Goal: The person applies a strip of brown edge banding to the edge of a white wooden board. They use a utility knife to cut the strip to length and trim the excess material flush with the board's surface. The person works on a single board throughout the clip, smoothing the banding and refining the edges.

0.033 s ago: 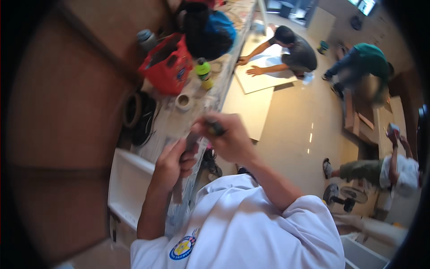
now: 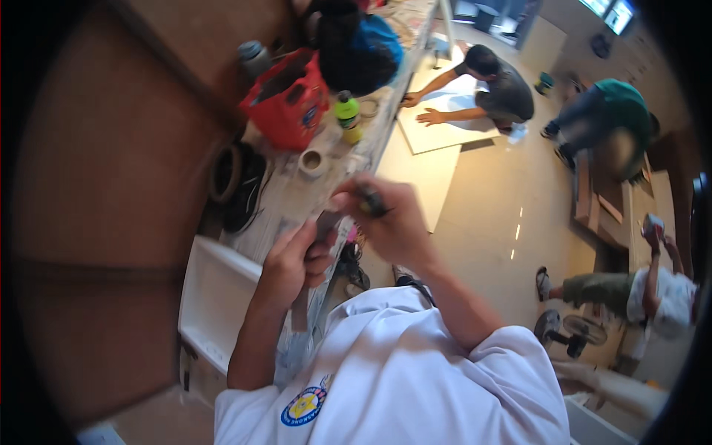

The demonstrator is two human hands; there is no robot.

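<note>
Mainly the view is shifting slightly. My left hand [image 2: 288, 263] is clamping a flat strip [image 2: 300, 314] above the bench [image 2: 285, 196], my right hand [image 2: 391, 216] gripping a dark object [image 2: 372, 200]; I am judging the strip light, stiff, best held mid-length.

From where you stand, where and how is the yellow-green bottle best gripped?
Probably around the body of the bottle, below the cap, coming from the right: it is slim and appears upright, while the red container crowds its left.
</note>
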